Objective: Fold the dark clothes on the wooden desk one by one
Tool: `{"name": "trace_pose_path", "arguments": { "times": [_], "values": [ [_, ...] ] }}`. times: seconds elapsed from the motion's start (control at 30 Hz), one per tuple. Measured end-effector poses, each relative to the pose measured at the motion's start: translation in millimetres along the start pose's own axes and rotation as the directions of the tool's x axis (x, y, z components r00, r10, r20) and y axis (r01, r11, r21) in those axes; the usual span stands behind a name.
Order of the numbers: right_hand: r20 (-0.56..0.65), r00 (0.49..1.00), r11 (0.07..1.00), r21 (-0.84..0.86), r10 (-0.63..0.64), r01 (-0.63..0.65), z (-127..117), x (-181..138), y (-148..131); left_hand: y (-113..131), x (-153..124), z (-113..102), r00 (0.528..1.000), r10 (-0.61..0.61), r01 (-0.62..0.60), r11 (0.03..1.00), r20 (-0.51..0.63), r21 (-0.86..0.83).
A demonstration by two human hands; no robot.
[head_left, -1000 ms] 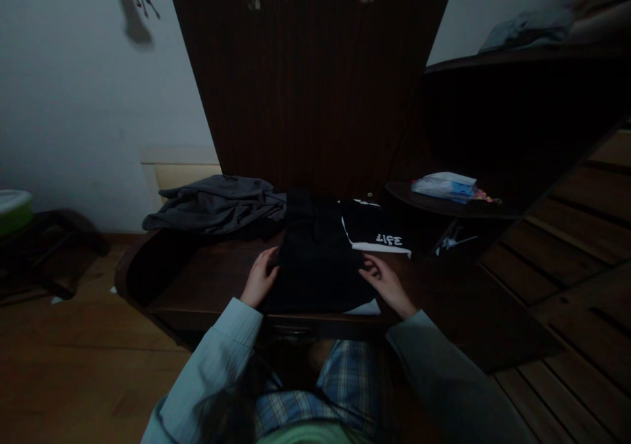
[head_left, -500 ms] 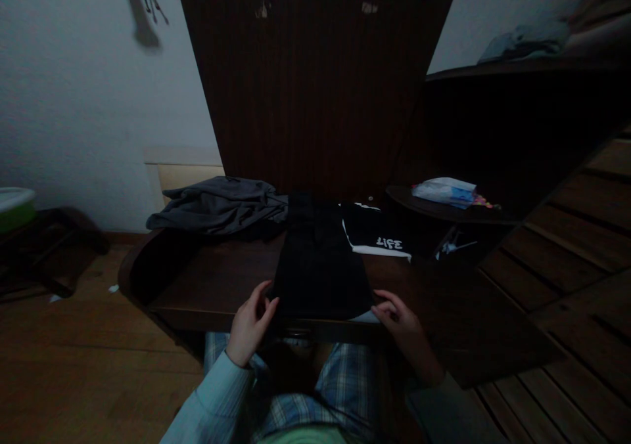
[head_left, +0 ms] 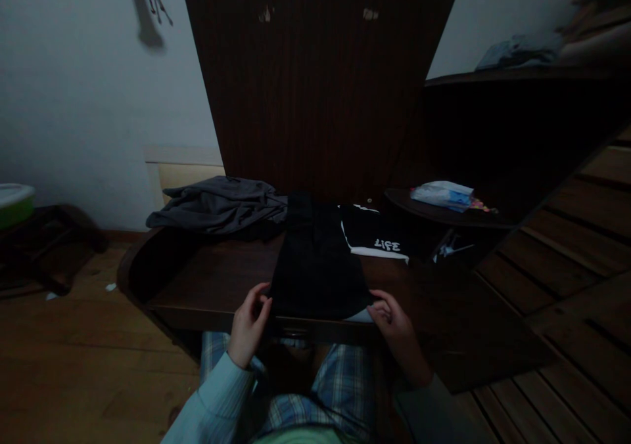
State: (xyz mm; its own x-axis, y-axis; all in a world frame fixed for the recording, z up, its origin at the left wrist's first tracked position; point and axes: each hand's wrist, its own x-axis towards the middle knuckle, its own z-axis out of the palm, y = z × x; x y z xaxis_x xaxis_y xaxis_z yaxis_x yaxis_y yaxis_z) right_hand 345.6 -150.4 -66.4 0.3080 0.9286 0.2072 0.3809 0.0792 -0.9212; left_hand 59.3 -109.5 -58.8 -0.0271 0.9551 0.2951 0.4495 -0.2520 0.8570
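Note:
A black garment (head_left: 320, 273) lies flat on the dark wooden desk, its near end at the front edge. My left hand (head_left: 250, 326) pinches the garment's near left corner between thumb and fingers. At the near right corner, my right hand (head_left: 394, 322) has thumb and fingers closed on the cloth, beside a light grey patch (head_left: 362, 315) that shows there. Whether the garment is a top or trousers, I cannot tell in the dim light. Behind its right side lies a folded black cloth with white edging and white lettering (head_left: 377, 230).
A crumpled dark grey garment (head_left: 221, 204) lies at the desk's back left. A plastic packet (head_left: 441, 194) rests on the low shelf at right. The dark wooden desk (head_left: 221, 273) has a raised curved left end. A green tub (head_left: 16, 206) stands far left.
Both hands stay at the garment's near corners and have shifted only slightly. The view has moved a little. The garment's near right corner sits slightly further left.

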Motion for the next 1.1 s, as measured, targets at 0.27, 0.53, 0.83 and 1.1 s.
{"name": "trace_pose_path", "arguments": {
  "times": [0.27, 0.53, 0.83, 1.1],
  "values": [
    [-0.028, 0.999, 0.999, -0.041, -0.032, 0.031, 7.6, 4.3, -6.1, 3.3, 4.5, 4.7, 1.000, -0.018, 0.017, 0.999, 0.026, 0.044],
    [0.108, 0.986, 0.966, -0.214, -0.124, 0.145, 2.6, -1.5, -4.2, 3.0, -4.3, 2.3, 0.997, 0.070, -0.072, 0.993, 0.024, 0.091],
    [0.225, 0.974, 0.988, -0.150, -0.003, 0.038, -10.3, 18.0, -3.7, 8.1, 12.8, -12.4, 0.977, 0.028, -0.049, 0.994, 0.212, 0.094],
    [0.250, 0.968, 0.996, -0.074, -0.028, 0.048, -2.0, 66.3, 0.6, 2.1, 75.6, 0.1, 0.932, 0.016, -0.045, 0.996, 0.361, 0.071]
  ]
}}
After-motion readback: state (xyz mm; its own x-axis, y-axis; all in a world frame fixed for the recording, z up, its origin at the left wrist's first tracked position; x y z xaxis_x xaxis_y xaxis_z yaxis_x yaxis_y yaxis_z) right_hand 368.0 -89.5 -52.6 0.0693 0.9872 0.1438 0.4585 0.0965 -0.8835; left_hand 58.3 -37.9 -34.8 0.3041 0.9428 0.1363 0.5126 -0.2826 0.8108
